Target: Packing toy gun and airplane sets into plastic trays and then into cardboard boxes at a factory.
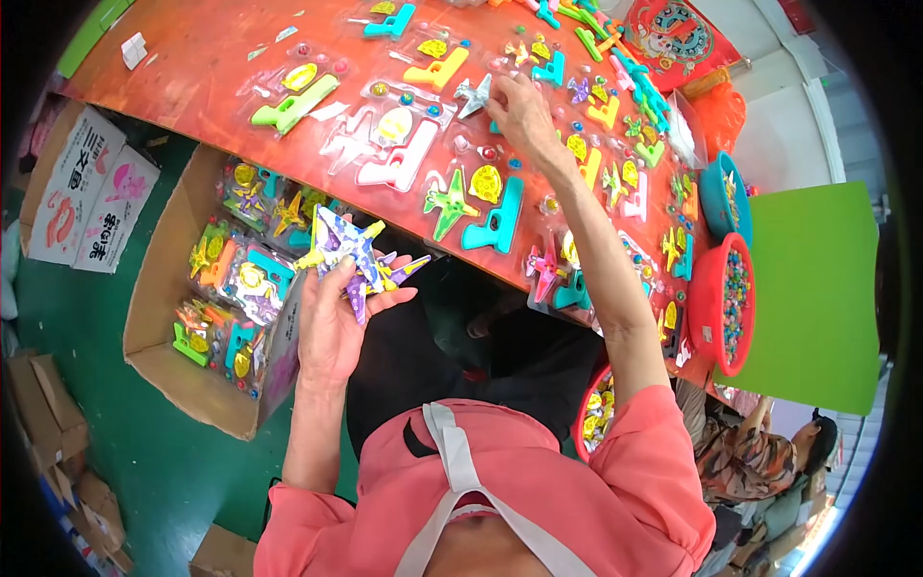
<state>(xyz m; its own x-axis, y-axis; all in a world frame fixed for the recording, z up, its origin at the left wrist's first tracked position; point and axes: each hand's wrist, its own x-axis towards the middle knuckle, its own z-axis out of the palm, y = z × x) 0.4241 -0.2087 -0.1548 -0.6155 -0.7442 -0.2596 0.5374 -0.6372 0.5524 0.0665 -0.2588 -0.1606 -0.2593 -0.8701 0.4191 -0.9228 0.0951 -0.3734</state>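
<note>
I have the purple-and-yellow winged toys [354, 252] grasped in my left hand [334, 313], just off the counter's near edge. My right hand [519, 113] is over the counter [207, 58], fingertips at a grey winged toy [471, 96]; from here I can't tell whether that grip pinches or only presses it. I'd call the filling partway along: near the middle of the near edge, a blister tray already carries a green winged toy [449, 204] beside a teal toy pistol [495, 223]. Left to fill, I judge, are trays toward the left corner, with the white toy pistol [409, 156] and lime toy pistol [296, 104], where I see no winged toy. Below the near edge, an open carton [159, 288] holds packed trays [240, 274].
</note>
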